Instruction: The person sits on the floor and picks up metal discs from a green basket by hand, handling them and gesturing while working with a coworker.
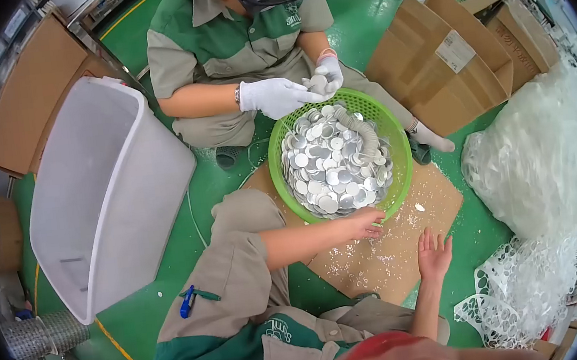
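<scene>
My left hand [367, 224] is at the near rim of a green plastic basket [277, 174], its fingers loosely bent and apart, with nothing visible in them. To its right, my right hand [435, 254] is held palm up above the floor beside the cardboard sheet, fingers spread, empty. Round white and silvery discs [326, 169] fill the basket in a heap. A curved row of stacked discs [362, 130] lies on top. Across from me, a co-worker's white-gloved hands [293, 94] hold a few discs [318, 82] over the far rim.
Under the basket lies a cardboard sheet [408, 252] strewn with white flecks. A large white tub [128, 190] stands tilted at left. Cardboard boxes [423, 60] and a clear plastic bag [535, 154] are at right, with perforated white sheeting [525, 289] below the bag.
</scene>
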